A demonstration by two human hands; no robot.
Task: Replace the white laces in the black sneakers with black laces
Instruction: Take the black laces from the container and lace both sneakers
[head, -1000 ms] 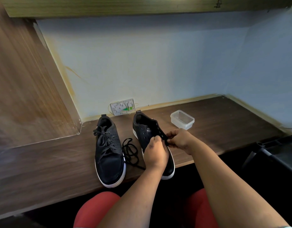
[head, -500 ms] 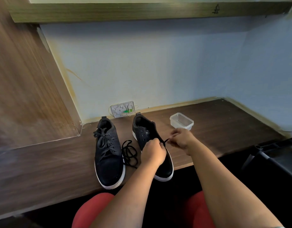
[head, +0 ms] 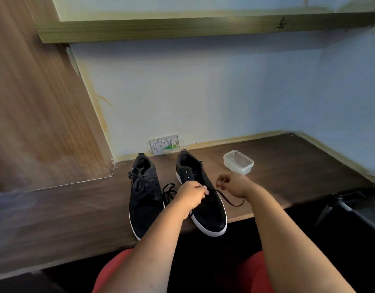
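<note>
Two black sneakers with white soles stand side by side on the wooden desk [head: 298,172], toes toward me. The left sneaker [head: 144,199] is laced in black. My left hand [head: 189,197] grips the right sneaker [head: 210,212] at its eyelet rows, fingers curled. A black lace [head: 231,203] runs out of that shoe, sags in a loop over the desk and rises to my right hand [head: 235,185], which is blurred, its fingers pinched together to the shoe's right. The rest of the lace lies coiled [head: 168,191] between the shoes. No white lace shows.
A clear plastic container [head: 238,162] sits just behind my right hand. A white socket plate [head: 164,144] is on the wall behind the shoes. A wooden panel [head: 34,102] closes the left side, and a shelf [head: 203,26] runs overhead. Dark furniture [head: 351,208] stands at the right.
My right hand has drawn away to the right, pulling a length of black lace out of the right sneaker. My left hand stays on the shoe. The camera has tilted up a little.
</note>
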